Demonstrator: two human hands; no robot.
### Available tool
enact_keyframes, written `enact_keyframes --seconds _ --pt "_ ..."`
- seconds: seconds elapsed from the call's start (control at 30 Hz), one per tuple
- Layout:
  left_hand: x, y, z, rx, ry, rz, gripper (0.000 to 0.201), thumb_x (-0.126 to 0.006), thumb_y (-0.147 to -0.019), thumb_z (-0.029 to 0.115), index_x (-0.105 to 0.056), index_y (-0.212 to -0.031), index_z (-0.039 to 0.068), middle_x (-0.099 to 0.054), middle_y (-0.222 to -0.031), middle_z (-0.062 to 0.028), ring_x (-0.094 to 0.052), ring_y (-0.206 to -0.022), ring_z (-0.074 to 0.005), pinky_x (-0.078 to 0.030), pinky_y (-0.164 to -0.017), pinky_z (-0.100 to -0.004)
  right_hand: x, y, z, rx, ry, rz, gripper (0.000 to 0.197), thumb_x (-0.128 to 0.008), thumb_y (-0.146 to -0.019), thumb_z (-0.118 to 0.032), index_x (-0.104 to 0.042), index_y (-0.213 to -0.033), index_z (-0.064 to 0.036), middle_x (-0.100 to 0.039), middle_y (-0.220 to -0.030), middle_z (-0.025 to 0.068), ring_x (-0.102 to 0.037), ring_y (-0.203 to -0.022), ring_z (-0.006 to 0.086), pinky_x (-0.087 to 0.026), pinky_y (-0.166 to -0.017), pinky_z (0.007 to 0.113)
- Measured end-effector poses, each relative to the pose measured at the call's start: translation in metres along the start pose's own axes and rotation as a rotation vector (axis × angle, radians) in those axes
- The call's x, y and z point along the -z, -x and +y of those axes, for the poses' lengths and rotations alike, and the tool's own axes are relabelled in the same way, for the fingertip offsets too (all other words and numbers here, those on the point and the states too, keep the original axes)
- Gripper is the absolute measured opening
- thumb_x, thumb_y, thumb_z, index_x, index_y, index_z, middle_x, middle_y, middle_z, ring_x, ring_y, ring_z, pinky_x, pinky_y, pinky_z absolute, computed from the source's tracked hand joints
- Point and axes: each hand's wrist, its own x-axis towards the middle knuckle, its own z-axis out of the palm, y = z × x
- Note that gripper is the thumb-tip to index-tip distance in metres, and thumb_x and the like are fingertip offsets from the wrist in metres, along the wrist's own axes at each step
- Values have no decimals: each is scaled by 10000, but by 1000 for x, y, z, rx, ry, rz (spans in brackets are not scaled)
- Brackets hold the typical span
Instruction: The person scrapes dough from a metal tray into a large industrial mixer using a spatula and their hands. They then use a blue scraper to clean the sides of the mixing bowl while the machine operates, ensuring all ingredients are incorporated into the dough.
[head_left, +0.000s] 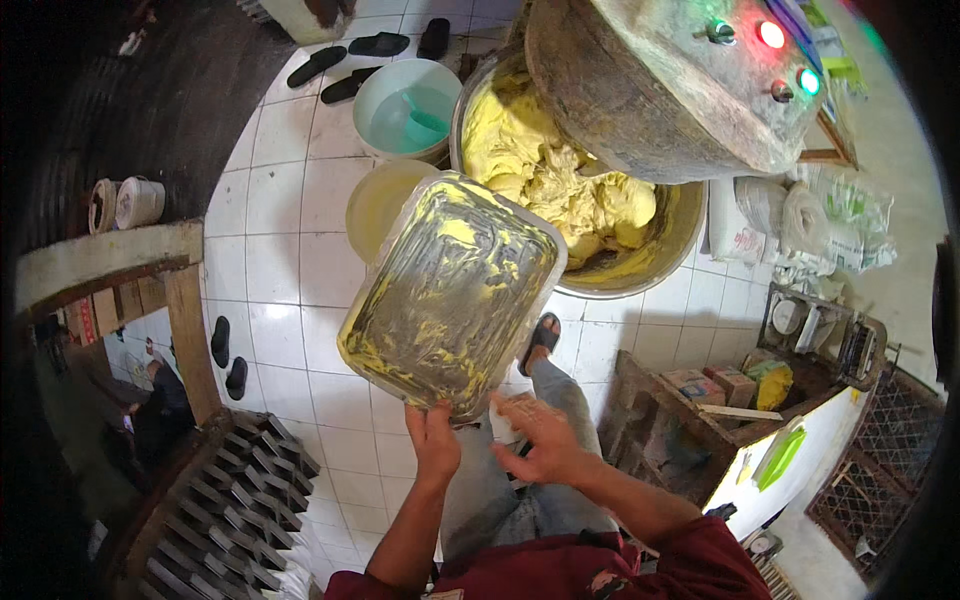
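Note:
A rectangular dark metal tray (430,310), smeared with yellow dough, is tilted in front of me. My left hand (433,440) grips its near edge, fingers wrapped under the rim. Close to the tray's near right corner, my right hand (545,440) has its thumb apart from its fingers, with a pale flat piece (503,428) between them; its kind is unclear. Beyond the tray, a big mixer bowl (690,235) holds a lumpy mass of yellow dough (520,140). The tray hides part of the bowl's near left rim.
The mixer's head (640,90), with lit buttons, overhangs the bowl. Left of it stand a water bucket (365,100) with a green scoop and a yellowish tub (365,210). A wooden table with boxes (735,385) is at right. Stacked metal pans (225,510) lie lower left; slippers (380,45) dot the floor.

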Motion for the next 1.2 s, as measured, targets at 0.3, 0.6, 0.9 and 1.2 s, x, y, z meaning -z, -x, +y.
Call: enact_keyframes --seconds 0.3,0.6,0.9,1.2 --pt "15 10 -66 -167 -494 214 346 -525 -1032 157 -478 -1329 -15 -465 -1295 -189 -528 -1145 -275 -471 -988 -379 63 -42 44 30 315 -342 779 -646 -888 -314 -291 -1581 -358 -599 -881 144 -633 -730 320 -527 -626 441" --pt "74 -8 0 -19 -287 174 316 -536 -1003 200 -533 -1228 -22 -515 -1124 -91 -470 -999 -184 -411 -885 -357 124 -50 86 185 383 -406 819 -699 -818 -294 -352 -1554 -393 -562 -803 93 -617 -672 280 -504 -550 419" --pt "83 -39 103 -180 -596 -104 256 -523 -976 147 -562 -1163 -23 -552 -969 -60 -474 -834 -154 -423 -735 -332 183 -63 105 459 448 -700 869 -712 -817 -314 -281 -1543 -522 -563 -915 104 -617 -706 276 -541 -606 392" --pt "51 -54 158 -161 -821 -196 191 -569 -903 190 -516 -919 7 -499 -721 -37 -437 -640 -137 -372 -561 -342 208 -97 135 602 512 -454 855 -717 -741 -318 -373 -1481 -575 -597 -1003 114 -646 -745 254 -580 -642 356"
